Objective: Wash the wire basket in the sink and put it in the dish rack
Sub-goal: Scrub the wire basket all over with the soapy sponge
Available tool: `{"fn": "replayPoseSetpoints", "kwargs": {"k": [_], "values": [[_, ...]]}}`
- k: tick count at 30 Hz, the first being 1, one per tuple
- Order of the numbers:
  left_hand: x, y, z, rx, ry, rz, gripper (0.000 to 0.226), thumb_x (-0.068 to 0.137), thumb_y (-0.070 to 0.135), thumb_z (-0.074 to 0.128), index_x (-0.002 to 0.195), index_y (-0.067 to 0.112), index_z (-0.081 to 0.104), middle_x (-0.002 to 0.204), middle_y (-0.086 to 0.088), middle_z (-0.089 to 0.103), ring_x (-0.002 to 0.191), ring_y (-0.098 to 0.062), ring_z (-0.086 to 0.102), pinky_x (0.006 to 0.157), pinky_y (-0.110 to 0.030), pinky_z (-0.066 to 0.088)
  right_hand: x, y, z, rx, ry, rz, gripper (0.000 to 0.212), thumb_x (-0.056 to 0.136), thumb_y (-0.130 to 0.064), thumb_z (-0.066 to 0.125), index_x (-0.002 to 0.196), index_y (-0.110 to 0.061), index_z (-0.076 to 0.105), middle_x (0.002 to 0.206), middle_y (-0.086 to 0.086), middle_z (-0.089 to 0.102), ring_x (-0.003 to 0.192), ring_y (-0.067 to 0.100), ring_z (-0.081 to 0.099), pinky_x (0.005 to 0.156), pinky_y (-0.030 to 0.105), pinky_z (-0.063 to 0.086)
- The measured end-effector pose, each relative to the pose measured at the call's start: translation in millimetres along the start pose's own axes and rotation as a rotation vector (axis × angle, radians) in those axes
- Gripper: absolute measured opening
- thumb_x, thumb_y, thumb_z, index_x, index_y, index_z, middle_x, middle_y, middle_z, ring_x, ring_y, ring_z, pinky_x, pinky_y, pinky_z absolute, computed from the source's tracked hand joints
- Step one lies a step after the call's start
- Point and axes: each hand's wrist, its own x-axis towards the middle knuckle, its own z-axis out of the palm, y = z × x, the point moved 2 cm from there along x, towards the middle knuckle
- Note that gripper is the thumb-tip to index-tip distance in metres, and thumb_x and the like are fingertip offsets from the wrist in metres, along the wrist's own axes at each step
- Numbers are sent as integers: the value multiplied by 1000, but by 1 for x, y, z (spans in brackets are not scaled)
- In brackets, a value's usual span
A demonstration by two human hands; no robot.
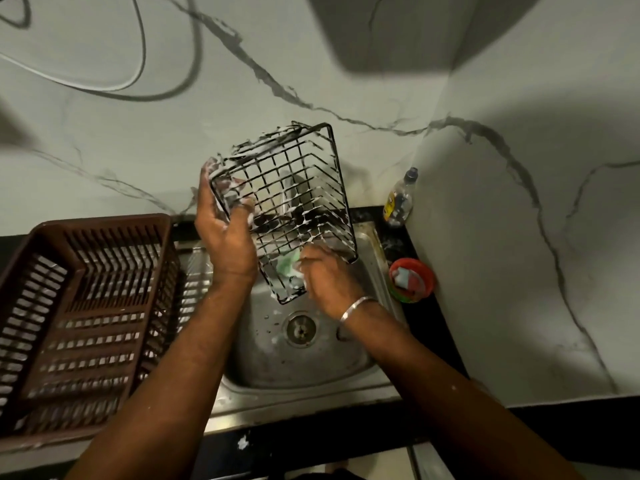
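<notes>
A black wire basket (304, 174), streaked with white foam, is held tilted above the steel sink (369, 362). My left hand (225, 237) grips the basket's left rim, fingers hooked through the wires. My right hand (329, 275) holds a green sponge (287, 266) against the basket's lower side. Part of the sponge is hidden behind the wires and my fingers. The brown plastic dish rack (83, 306) stands on the counter left of the sink.
The sink drain (300, 330) lies below the basket. A small clear bottle (400, 199) stands at the back right corner. A red and green bowl (410, 280) with a cloth sits right of the sink. Marble walls rise behind and to the right.
</notes>
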Motion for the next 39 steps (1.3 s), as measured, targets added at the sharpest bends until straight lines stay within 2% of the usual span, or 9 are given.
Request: {"fn": "replayPoseSetpoints", "kwargs": {"k": [3, 7, 12, 17, 20, 24, 29, 34, 39], "values": [[4, -2, -2, -9, -23, -15, 68, 84, 28, 67, 148, 7, 54, 142, -23, 61, 127, -57, 57, 99, -76, 50, -13, -2, -5, 63, -130, -75, 40, 83, 8, 70, 118, -10, 75, 113, 5, 70, 106, 20, 63, 99, 30, 54], [0, -3, 1, 66, -39, -12, 67, 88, 32, 70, 150, 15, 54, 147, -17, 59, 136, -47, 55, 106, -73, 47, -2, 13, -11, 117, 138, 45, 33, 82, 7, 71, 110, -9, 77, 105, 3, 69, 98, 17, 62, 91, 33, 58], [8, 4, 9, 37, 2, -20, 66, 87, 29, 69, 151, 20, 54, 149, -15, 58, 137, -47, 54, 109, -72, 46, -27, -16, 9, 36, 32, -194, 35, 75, 7, 72, 104, -12, 78, 109, 1, 68, 103, 19, 55, 90, 34, 49], [13, 6, 8, -9, 13, -58, 60, 89, 22, 62, 146, 4, 53, 139, -30, 57, 114, -50, 63, 85, -52, 60, -30, 22, 1, -104, 112, -234, 35, 77, -3, 73, 110, -13, 76, 118, 2, 68, 112, 23, 57, 91, 42, 54], [15, 7, 10, -43, -13, -44, 75, 83, 28, 64, 151, -1, 47, 143, -27, 56, 124, -61, 54, 87, -50, 58, -36, 31, -1, -106, 233, -110, 30, 80, -4, 71, 107, -15, 76, 117, 1, 66, 115, 22, 52, 95, 39, 44], [16, 12, 15, 6, -30, -14, 75, 82, 28, 65, 154, 9, 50, 141, -24, 59, 125, -59, 55, 94, -62, 58, -44, 8, 20, -84, 161, -246, 29, 81, -8, 71, 109, -12, 75, 119, 3, 65, 114, 24, 52, 98, 37, 40], [23, 11, 13, 29, -20, -26, 74, 83, 24, 67, 155, 16, 51, 152, -27, 51, 134, -61, 49, 100, -74, 50, -37, 50, -2, -174, 386, 33, 25, 85, -12, 65, 107, -14, 77, 119, 4, 67, 114, 23, 50, 93, 39, 40], [20, 11, 15, 58, -26, -24, 72, 85, 29, 68, 154, 20, 52, 153, -27, 50, 138, -60, 47, 103, -77, 47, -41, 22, 16, -197, 173, -85, 30, 88, -15, 61, 116, -20, 72, 123, -2, 62, 118, 20, 48, 97, 39, 39], [21, 14, 12, 62, -60, -11, 71, 86, 33, 68, 153, 14, 52, 152, -31, 49, 138, -61, 45, 104, -80, 43, -40, 46, 1, -193, 317, 105, 29, 85, -19, 62, 112, -16, 73, 122, 1, 63, 113, 23, 48, 89, 39, 41]]}}
